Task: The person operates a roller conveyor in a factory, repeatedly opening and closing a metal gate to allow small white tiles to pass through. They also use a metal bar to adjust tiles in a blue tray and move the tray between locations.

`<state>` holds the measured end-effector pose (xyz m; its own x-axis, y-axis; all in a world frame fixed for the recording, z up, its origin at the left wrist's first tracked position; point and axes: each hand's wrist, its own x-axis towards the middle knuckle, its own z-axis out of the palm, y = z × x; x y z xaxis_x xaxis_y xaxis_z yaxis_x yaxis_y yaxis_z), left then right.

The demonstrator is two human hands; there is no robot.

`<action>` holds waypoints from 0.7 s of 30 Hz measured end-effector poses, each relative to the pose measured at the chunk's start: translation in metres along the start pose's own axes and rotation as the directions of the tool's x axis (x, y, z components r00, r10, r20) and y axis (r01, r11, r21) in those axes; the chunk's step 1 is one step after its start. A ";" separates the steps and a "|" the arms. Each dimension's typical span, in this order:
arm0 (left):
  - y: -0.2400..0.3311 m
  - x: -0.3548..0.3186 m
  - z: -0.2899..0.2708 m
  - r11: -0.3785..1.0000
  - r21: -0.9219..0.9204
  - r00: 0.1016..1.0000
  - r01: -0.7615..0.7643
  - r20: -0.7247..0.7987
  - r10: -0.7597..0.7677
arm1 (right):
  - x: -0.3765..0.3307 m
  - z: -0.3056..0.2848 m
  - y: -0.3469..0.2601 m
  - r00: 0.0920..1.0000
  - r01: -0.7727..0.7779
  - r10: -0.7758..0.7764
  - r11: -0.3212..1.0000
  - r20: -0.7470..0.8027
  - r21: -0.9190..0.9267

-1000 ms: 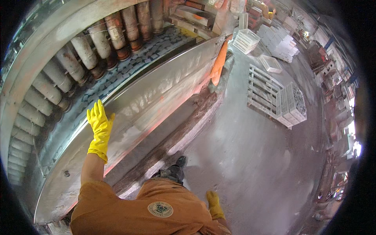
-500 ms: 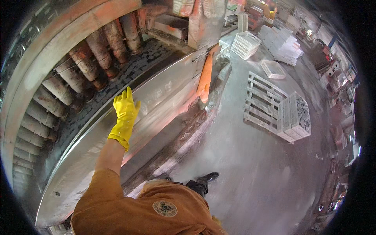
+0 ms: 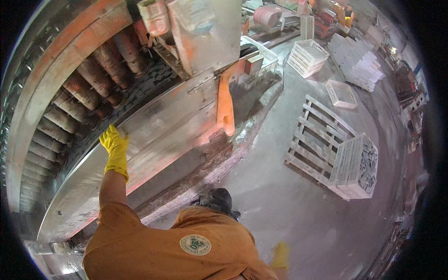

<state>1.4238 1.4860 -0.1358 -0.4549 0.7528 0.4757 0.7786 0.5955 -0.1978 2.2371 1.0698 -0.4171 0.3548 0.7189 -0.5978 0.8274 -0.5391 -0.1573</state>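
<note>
My left hand (image 3: pixel 113 147), in a yellow rubber glove, is at the upper rim of a long metal trough (image 3: pixel 158 126). Its fingers are curled, and a small greyish-brown piece shows between them and the thumb. Beyond the rim, a row of worn, thick cylinders (image 3: pixel 95 74) stands over a dark bed of many small flat pieces (image 3: pixel 135 93). Low on the right, beside my orange-brown shirt, my right hand (image 3: pixel 281 255) shows as a blurred yellow glove; its fingers cannot be made out.
An orange chute-like part (image 3: pixel 225 105) hangs at the trough's far end. On the wet grey floor (image 3: pixel 280 205) lie a wooden pallet (image 3: pixel 310 144), a white crate of grey pieces (image 3: pixel 357 165), a shallow white crate (image 3: pixel 341 94) and stacked crates (image 3: pixel 307 58). Farther off is another person (image 3: pixel 348 16).
My left hand has gone from stretched fingers over the trough's rim to curled fingers around a small piece. My blurred right glove has come into sight. The whole view has shifted.
</note>
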 end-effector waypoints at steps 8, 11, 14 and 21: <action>0.060 0.032 -0.006 0.958 0.114 0.937 0.264 0.207 -0.283 | 0.228 -0.123 -0.056 0.974 0.116 0.182 0.124 -0.137 0.986; 0.077 0.039 -0.032 0.953 0.137 0.954 0.269 0.100 -0.284 | 0.266 -0.136 -0.111 0.995 -0.089 0.073 0.315 0.069 0.945; 0.078 0.041 -0.014 0.928 0.157 0.932 0.337 0.087 -0.353 | 0.326 -0.107 -0.088 0.996 0.027 -0.073 0.747 0.043 0.664; 0.138 0.046 -0.030 0.809 0.143 0.785 0.570 0.196 -0.588 | 0.431 -0.160 -0.104 0.989 -0.140 0.130 0.655 0.071 0.742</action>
<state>1.5234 1.5945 -0.1160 -0.8997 0.2957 0.3212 0.3088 0.9511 -0.0108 2.3731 1.5059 -0.5329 0.4279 0.6094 -0.6675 0.1695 -0.7796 -0.6030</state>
